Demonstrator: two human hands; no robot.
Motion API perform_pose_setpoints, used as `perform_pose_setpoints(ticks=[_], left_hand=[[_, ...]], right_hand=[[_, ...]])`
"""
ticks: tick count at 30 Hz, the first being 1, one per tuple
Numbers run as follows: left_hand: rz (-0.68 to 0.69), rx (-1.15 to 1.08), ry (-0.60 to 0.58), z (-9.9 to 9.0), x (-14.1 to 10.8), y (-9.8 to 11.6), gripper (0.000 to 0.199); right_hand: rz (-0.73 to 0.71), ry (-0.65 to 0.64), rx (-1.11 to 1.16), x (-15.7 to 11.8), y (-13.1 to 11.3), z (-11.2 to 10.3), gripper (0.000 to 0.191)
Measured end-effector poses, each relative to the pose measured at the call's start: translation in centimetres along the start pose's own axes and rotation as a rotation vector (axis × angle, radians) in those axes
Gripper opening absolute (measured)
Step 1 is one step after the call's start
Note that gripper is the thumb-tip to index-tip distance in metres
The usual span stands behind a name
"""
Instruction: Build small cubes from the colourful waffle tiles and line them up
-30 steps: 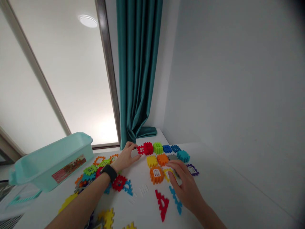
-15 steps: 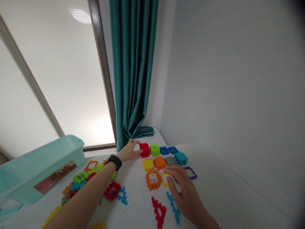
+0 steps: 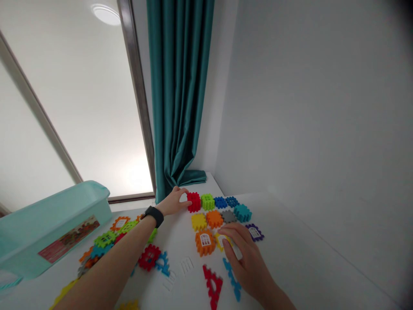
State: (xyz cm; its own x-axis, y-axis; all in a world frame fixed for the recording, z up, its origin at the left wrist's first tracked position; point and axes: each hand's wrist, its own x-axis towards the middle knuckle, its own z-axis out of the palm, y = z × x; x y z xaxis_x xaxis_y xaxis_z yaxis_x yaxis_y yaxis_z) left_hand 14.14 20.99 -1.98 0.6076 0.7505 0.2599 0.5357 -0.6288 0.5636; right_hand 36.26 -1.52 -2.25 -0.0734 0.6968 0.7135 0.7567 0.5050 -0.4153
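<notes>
Two bare hands over a white tabletop (image 3: 284, 262). Left hand (image 3: 173, 201), fingers curled narrow, touches a red square notched plastic block (image 3: 194, 202) at lower centre of frame; grip unclear. Right hand (image 3: 247, 267), lower centre-right, pinches a white plastic window piece (image 3: 235, 250) narrowly, just beside an orange notched plastic block (image 3: 205, 242).
</notes>
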Motion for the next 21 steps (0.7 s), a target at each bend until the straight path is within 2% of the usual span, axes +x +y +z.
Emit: perform_pose_setpoints(ticks=[21], left_hand=[[-0.009, 0.001, 0.017, 0.25, -0.13, -0.19, 0.045]], right_hand=[[0.005, -0.011, -0.020, 0.32, -0.51, -0.08, 0.022]])
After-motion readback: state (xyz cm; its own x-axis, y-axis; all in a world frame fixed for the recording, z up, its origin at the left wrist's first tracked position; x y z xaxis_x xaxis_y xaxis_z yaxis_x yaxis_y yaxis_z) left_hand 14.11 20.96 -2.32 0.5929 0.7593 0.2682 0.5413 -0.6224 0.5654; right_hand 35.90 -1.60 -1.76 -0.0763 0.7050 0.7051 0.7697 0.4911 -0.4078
